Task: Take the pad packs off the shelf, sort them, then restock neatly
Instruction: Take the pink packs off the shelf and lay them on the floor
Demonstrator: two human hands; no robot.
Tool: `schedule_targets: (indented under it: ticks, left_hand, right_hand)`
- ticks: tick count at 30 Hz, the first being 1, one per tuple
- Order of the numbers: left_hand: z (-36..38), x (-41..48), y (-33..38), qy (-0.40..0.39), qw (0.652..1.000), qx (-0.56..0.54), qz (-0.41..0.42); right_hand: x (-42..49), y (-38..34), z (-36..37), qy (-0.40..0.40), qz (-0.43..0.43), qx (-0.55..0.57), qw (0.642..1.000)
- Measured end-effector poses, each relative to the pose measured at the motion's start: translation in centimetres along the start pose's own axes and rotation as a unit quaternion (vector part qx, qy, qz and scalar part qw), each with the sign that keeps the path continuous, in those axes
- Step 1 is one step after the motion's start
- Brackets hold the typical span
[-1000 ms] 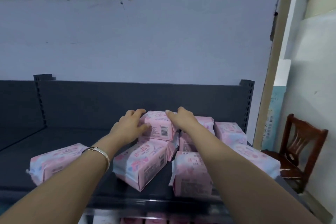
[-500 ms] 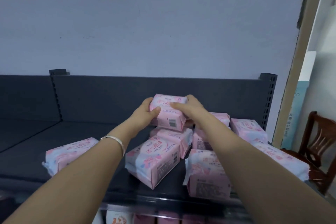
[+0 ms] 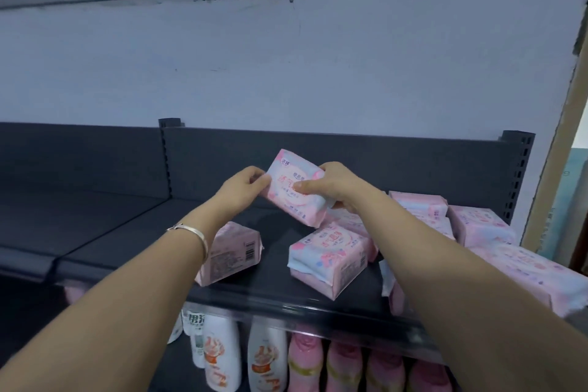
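While other packs [image 3: 331,254] crowd the right end of the shelf [image 3: 127,232], the left grip [image 3: 246,186] and right grip [image 3: 327,184] each pinch one end of a tilted pad pack [image 3: 294,192], held clear above the shelf's middle.

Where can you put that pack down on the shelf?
The shelf is bare left of the lone pack, likely room for the held pack. A narrow gap lies between it and the middle pack. The right end is crowded with piled packs.
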State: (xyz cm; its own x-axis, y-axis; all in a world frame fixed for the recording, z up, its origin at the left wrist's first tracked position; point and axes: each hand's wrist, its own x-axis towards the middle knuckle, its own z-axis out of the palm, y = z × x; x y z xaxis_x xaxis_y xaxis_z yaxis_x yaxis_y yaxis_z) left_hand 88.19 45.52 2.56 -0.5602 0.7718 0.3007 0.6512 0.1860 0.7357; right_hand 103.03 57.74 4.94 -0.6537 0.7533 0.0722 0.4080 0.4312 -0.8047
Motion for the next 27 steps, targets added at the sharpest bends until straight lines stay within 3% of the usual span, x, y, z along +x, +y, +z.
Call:
schedule_targets:
  ticks: [4,8,12,16,22,27]
  left_hand:
    - [-1.8,-0.2,-5.9,-0.055,0.957,0.25,-0.137]
    - [-2.1,-1.5,-7.1,-0.119,0.951,0.201,-0.202]
    - [-2.1,-1.8,-6.4,-0.157,0.941,0.24,-0.181]
    - [-1.7,-2.2,-5.5,-0.133,0.933,0.309,-0.128]
    - [-2.2,-2.3,-5.1,-0.067,0.965,0.232,-0.099]
    - [-1.9,-2.1,-4.8,-0.015,0.969,0.228,-0.087]
  right_hand:
    - [0.0,-0.7,1.6,0.039,-0.006,-0.026,0.999]
    - [0.0,-0.8,3.4,0.036,-0.008,-0.057,0.998]
    - [0.1,-0.5,4.7,0.035,0.0,-0.083,0.996]
    - [0.0,0.0,5.3,0.038,0.006,-0.099,0.994]
    - [-0.1,0.1,5.1,0.054,0.007,-0.087,0.995]
    - [0.0,0.2,5.2,0.061,-0.001,-0.09,0.994]
